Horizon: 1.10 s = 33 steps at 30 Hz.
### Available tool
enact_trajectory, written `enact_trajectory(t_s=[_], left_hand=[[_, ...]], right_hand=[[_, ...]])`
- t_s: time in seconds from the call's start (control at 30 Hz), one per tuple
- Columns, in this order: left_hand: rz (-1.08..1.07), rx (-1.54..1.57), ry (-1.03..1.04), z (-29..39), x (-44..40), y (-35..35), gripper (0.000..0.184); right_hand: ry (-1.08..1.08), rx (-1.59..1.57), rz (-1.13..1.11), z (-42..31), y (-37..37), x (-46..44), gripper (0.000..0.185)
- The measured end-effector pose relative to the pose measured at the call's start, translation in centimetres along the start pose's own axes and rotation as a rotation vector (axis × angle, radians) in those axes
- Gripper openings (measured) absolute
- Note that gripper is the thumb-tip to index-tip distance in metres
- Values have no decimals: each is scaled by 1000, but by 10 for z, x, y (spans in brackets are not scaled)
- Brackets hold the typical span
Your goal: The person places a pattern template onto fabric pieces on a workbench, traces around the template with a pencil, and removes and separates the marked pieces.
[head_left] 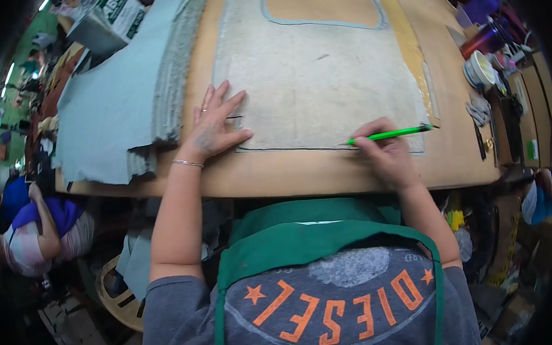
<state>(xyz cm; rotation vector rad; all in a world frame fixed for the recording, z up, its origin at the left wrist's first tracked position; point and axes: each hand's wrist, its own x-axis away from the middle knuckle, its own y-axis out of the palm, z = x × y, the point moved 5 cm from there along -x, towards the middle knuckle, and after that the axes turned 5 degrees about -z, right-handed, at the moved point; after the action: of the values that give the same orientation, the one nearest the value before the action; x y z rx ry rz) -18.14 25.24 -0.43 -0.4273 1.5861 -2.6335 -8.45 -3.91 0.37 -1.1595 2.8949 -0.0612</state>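
Observation:
Spread fingers of my left hand [217, 122] press flat on the lower left edge of a pale, off-white sheet [321, 82]. A ring and a thin bracelet show on that hand and wrist. My right hand [384, 148] grips a bright green pen [392, 134], its tip pointing left close to the sheet's lower edge. Along that edge runs a dark line, and a short dark mark lies beside my left fingers. The sheet has a rounded blue-edged cut-out at its far side. Whether the tip touches the surface I cannot tell.
Stacked light-blue, fuzzy-edged material [116, 99] covers the left of the tan table [301, 177]. A yellow strip [410, 47] borders the sheet's right side. Further right stand a white tub [480, 70] and a red-and-dark bottle [484, 40]. Another person [45, 228] is at far left.

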Motion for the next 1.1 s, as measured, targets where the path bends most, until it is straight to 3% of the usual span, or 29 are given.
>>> enact_trajectory(t_s=[0.1, 0.23, 0.63, 0.87, 1.1], left_hand=[[11, 18, -17, 0, 6, -2, 84], [-39, -8, -25, -6, 4, 0, 89], [-77, -45, -45, -5, 3, 2, 89], [-91, -61, -53, -2, 3, 1, 91], [-103, -77, -54, -1, 3, 0, 91]], right_hand=[[-83, 79, -196, 2, 68, -28, 13], [-106, 57, -217, 16, 119, -50, 16], [-225, 170, -185, 12, 144, -57, 17], [-17, 145, -169, 14, 59, -33, 16], [90, 112, 150, 23, -109, 44, 9]])
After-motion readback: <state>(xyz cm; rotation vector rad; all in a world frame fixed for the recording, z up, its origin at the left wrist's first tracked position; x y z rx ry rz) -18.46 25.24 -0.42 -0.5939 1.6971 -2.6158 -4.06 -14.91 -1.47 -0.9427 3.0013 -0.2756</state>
